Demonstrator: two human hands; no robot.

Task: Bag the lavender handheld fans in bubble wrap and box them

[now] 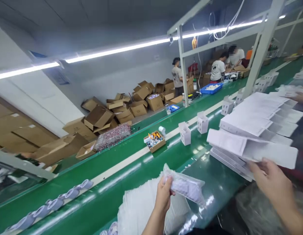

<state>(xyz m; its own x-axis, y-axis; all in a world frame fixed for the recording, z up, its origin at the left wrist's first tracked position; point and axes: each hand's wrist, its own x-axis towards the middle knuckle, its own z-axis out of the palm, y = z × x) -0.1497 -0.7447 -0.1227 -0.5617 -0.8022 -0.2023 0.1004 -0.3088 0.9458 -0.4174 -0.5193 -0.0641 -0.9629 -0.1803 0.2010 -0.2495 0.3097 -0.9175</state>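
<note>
My left hand (pixel 163 194) is closed on one end of a clear plastic bag (pixel 187 186) with a pale purple item inside. What the item is, I cannot make out. Beneath it a fanned pile of white sleeves or bags (pixel 138 207) lies on the green surface. At the right, my right hand (pixel 272 181) has its thumb and fingers on the lower edge of a white flat carton (pixel 227 142), whose long flap sticks out to the right. This carton rests on a stack of similar white cartons (pixel 249 117).
Several upright white boxes (pixel 184 133) stand along the green conveyor (pixel 122 176). A small cardboard tray (pixel 157 147) of orange-handled tools sits mid-belt, with pale purple rings (pixel 71 193) at left. Co-workers (pixel 217 70) stand beyond, near piled brown boxes (pixel 99 117). Another person's hand (pixel 300 98) shows at right.
</note>
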